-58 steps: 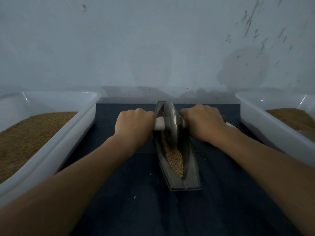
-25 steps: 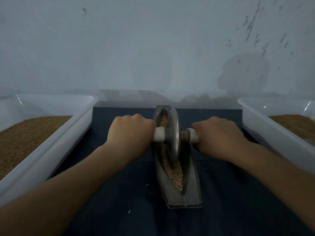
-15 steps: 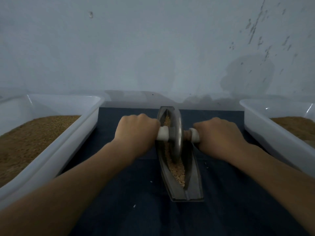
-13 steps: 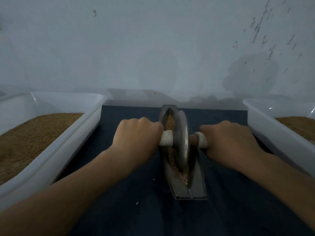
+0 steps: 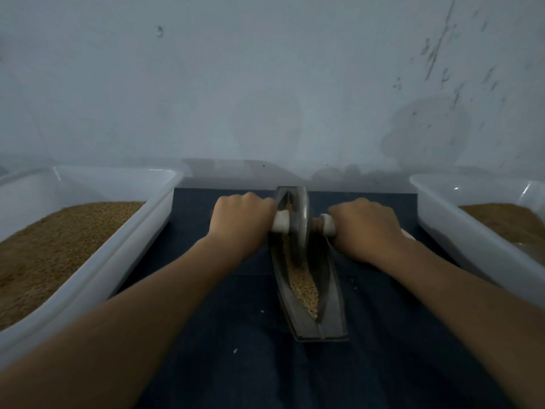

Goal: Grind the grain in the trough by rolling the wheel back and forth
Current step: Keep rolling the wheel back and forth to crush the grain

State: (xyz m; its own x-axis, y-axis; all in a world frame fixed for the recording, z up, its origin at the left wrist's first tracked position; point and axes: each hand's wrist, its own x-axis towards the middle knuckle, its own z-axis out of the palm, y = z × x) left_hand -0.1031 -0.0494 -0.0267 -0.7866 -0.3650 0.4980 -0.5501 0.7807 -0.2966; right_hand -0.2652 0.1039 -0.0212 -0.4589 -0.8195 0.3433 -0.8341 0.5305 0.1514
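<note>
The trough (image 5: 331, 290) is a narrow, boat-shaped piece of dark grey metal. It lies lengthwise, pointing away from the person, on a dark blue cloth (image 5: 230, 305) spread over the bench (image 5: 233, 180). Its near end is blunt and flat, and its far end is close to the pale wall (image 5: 265, 84). A strip of pale tan grain (image 5: 305, 286) lies in its V-shaped channel, broad in the near half and tapering to a point at the near end.

The wheel (image 5: 299, 228) is a thin grey metal disc standing upright on its edge in the far half of the trough, with its lower rim down in the grain. A handle (image 5: 280, 225) runs through its hub and is white on either side of the disc (a short brownish stretch shows just right of the hub).

The left hand (image 5: 240, 221) is just left of the wheel, knuckles up, its fingers (image 5: 259, 203) curled tightly round the left end of the handle. The right hand (image 5: 365, 228) is on the other side, its fingers (image 5: 343, 208) wrapped round the right end. A little white handle shows between each fist and the disc.

A white left tub (image 5: 97, 270) stands beside the cloth and holds a bed of brown granules (image 5: 53, 246). A white right tub (image 5: 460, 243) stands at the opposite edge, also with brown fill (image 5: 507, 219). A few pale specks (image 5: 235, 350) lie on the cloth near the trough.
</note>
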